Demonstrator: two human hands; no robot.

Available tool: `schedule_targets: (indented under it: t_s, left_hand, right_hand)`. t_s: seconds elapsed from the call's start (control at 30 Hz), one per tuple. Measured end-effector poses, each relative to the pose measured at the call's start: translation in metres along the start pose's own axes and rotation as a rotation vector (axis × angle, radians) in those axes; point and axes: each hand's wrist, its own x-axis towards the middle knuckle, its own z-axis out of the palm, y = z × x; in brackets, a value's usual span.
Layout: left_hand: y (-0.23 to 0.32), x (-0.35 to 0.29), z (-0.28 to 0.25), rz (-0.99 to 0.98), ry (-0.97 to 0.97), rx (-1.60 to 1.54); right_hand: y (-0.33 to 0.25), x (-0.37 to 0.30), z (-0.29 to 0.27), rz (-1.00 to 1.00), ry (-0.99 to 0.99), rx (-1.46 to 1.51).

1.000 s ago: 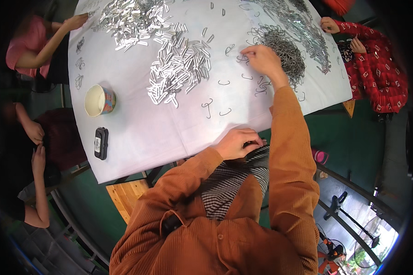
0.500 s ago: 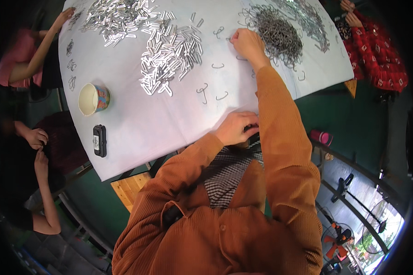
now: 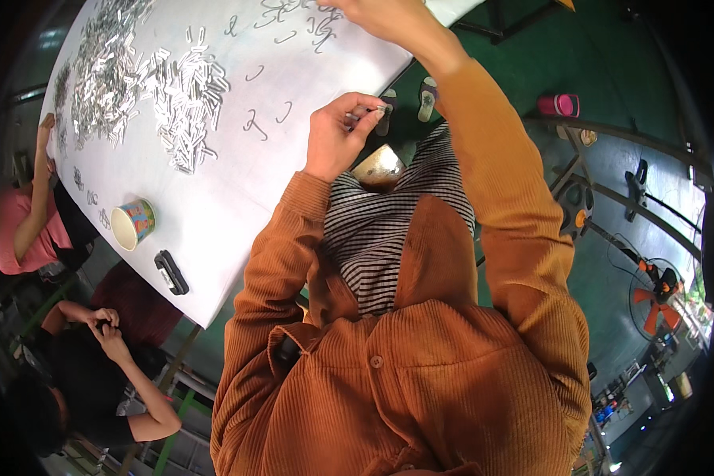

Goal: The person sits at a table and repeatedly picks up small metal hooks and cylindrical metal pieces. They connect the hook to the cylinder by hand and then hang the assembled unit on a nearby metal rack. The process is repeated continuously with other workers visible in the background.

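My left hand is raised near the table's front edge. Its thumb and fingertips pinch together around something small and shiny, too small to name. Reaching over the table, my right hand is cut by the top edge of the view, so its fingertips barely show. Beside it lie several thin bent wire hooks. More of these hooks, including a single hook and a tangled pair, are scattered left of my left hand. Further left spreads a pile of short, shiny metal pieces.
On the white-covered table stand a colourful paper cup and a black oblong object. Two people sit along the left side, one in a pink top. A pink container and an orange-bladed fan are at the right.
The view has turned, so the table appears shifted left. My left hand has come up from the table edge into a pinch. My right hand now lies at the top edge of the view.
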Motion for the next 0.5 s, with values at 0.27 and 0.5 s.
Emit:
schedule_targets:
  t_s: [0.27, 0.5]
  left_hand:
    - [0.023, 0.002, 0.013, -0.041, 0.018, -0.078]
    - [0.041, -0.003, 0.018, -0.001, 0.122, -0.104]
  right_hand:
    - [0.008, -0.14, -0.044, 0.549, 0.194, 0.769]
    - [0.0, -0.17, -0.017, 0.66, 0.239, 0.904]
